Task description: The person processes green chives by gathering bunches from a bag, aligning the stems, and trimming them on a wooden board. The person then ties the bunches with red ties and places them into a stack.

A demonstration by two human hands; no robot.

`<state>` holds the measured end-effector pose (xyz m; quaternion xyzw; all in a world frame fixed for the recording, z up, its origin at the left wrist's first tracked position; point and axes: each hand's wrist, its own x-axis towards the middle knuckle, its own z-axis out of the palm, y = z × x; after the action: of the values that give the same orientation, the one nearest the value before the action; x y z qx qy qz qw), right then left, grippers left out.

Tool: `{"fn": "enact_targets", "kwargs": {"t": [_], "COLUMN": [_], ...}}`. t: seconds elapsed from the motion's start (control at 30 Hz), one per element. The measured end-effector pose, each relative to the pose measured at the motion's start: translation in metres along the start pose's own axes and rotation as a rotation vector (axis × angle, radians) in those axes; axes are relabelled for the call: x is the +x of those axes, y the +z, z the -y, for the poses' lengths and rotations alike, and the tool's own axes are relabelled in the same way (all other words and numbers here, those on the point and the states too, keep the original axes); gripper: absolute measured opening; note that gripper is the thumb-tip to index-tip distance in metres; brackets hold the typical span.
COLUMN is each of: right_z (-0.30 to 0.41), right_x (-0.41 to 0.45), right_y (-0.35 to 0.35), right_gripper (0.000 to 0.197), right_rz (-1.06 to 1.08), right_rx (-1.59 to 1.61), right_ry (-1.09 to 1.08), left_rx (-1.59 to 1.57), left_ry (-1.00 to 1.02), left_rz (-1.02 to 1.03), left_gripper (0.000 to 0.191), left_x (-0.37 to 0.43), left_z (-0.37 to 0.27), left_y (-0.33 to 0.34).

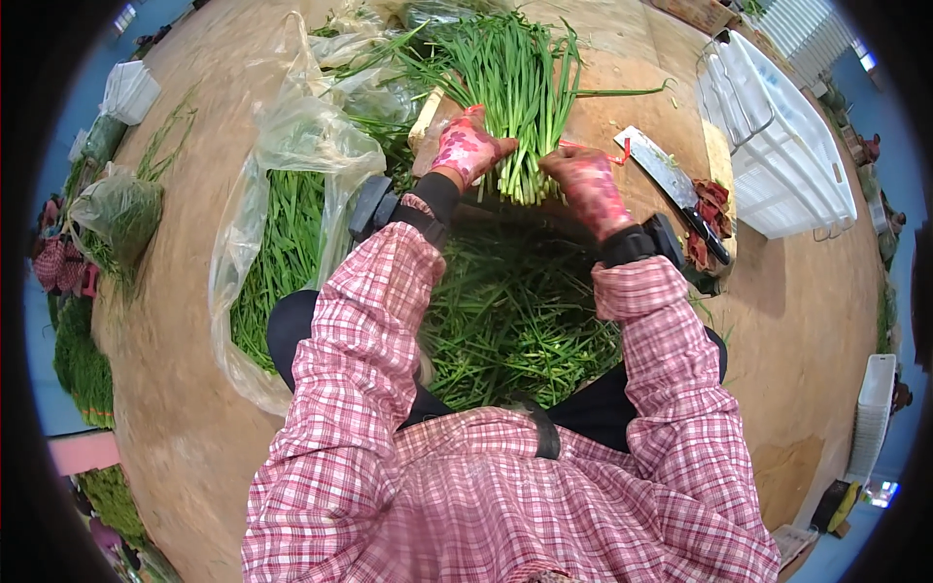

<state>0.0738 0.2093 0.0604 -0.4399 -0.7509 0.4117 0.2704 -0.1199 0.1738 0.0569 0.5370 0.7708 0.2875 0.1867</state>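
A bunch of long green leafy stalks, resembling garlic chives (521,80), lies on a wooden board (605,65) with its pale cut ends towards me. My left hand (469,148), in a pink patterned glove, rests on the left side of the bunch near the cut ends; its thumb lies against the stalks. My right hand (589,182), gloved alike and somewhat blurred, is at the right edge of the cut ends, with its fingertips drawn together. Whether it pinches anything is unclear. A thin red tie (623,151) shows beside it. A cleaver (660,169) with a black handle lies to the right.
An open plastic bag of green stalks (288,248) stands at my left. Loose green trimmings (521,313) fill the space between my legs. A white plastic crate (783,146) stands right of the board; a crumpled red cloth (711,208) lies by the cleaver's handle. People sit at the far left.
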Motion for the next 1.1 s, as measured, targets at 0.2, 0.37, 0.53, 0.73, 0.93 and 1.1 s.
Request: {"fn": "enact_targets", "kwargs": {"t": [0.2,0.37,0.53,0.73,0.93,1.1], "right_z": [0.023,0.018,0.023,0.009,0.026,0.021], "right_x": [-0.078,-0.090,-0.048,-0.048,-0.059,-0.030], "right_y": [-0.033,-0.028,-0.006,0.007,-0.009,0.008], "right_gripper": [0.008,0.027,0.029,0.014,0.012,0.013], "right_rz": [0.379,0.257,-0.122,0.151,0.004,0.139], "right_rx": [-0.032,-0.104,-0.644,-0.882,-0.394,-0.896], "right_ry": [-0.188,-0.146,-0.537,-0.280,-0.193,-0.264], "left_rx": [0.035,-0.043,0.198,0.310,0.291,0.258], "left_ry": [0.006,-0.006,-0.050,-0.075,-0.031,-0.070], "left_rz": [0.026,0.001,0.064,0.021,0.032,0.058], "left_gripper": [0.088,0.087,0.109,0.107,0.105,0.105], "left_x": [0.007,0.002,0.002,0.008,0.005,0.000], "left_z": [0.015,0.004,-0.024,-0.017,-0.018,-0.022], "left_y": [0.002,-0.002,0.003,0.015,0.010,0.007]}}
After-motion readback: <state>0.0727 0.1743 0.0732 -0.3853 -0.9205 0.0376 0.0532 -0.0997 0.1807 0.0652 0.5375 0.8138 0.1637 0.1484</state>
